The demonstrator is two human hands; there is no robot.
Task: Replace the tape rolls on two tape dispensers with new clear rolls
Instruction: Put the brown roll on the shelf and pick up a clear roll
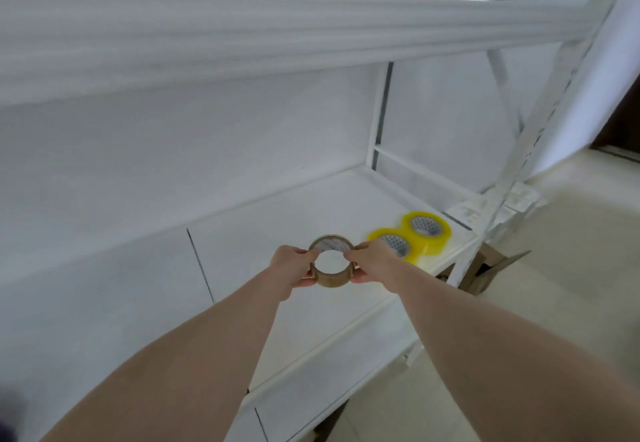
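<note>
Your left hand (293, 266) and right hand (367, 264) gripping a brown tape roll (331, 261) between them, two yellow rolls (410, 238) on the shelf (277, 233) just past your right hand

A tape roll (331, 261) sits between the left hand (292, 265) at its nine o'clock and the right hand (372, 263) at three, above the shelf (277, 233). Two rolls (410, 235) lie touching on the shelf at its two o'clock.
</note>
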